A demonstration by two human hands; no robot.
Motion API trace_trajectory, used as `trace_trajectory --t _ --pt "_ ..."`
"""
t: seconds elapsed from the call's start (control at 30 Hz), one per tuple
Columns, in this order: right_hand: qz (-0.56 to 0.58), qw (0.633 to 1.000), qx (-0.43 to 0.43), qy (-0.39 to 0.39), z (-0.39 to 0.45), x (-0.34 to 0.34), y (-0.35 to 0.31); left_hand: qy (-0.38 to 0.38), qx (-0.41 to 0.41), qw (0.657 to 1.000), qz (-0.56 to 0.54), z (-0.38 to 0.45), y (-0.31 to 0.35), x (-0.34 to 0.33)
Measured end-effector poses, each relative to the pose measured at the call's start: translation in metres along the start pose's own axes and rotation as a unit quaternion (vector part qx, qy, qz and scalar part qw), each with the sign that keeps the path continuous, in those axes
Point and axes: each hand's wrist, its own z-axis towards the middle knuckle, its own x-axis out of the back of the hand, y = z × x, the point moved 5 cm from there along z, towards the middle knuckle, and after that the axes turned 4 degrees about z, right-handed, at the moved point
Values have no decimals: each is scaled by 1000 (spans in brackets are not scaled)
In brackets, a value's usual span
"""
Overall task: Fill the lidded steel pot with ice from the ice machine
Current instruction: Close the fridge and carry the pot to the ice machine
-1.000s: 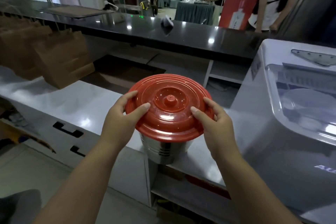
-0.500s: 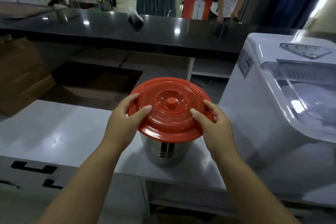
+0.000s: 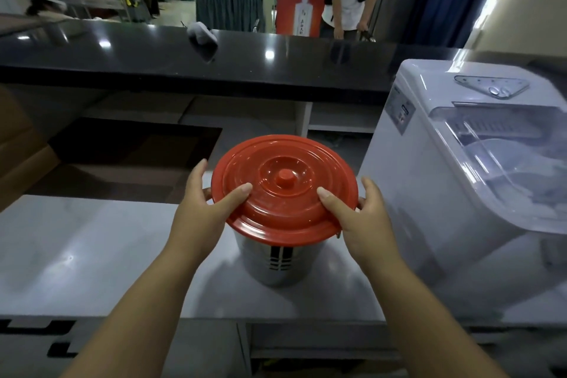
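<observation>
Now both hands, left hand (image 3: 201, 209) and right hand (image 3: 360, 216), clamp thumbs over the red lid (image 3: 283, 189), fingers under its rim. Steel pot (image 3: 277, 258) looks light, slick; the rim seems safest.

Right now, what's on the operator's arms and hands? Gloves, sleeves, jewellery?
Nothing visible. The left hand and right hand are bare, no gloves, rings or watch. Both forearms are uncovered to the frame's bottom edge, no sleeve in view. Fingernails are short and unpainted.
</observation>
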Motion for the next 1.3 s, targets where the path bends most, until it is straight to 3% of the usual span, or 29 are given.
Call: trace_trajectory --t 0.3,0.5,0.63,0.93,1.3 --pt "-19 998 59 -7 0 1 -14 -44 -36 998 -16 -1 9 2" --pt "-72 984 162 16 -8 -7 -46 -2 -86 996 -16 -3 21 26" --pt "-61 977 205 -8 -19 -29 -70 42 -106 993 -31 -7 29 53" --pt "-9 966 206 -154 -45 -119 -78 111 -34 991 -63 -5 -7 128" --pt "-69 969 109 -211 -60 -211 -15 147 87 985 -13 -2 -95 198"
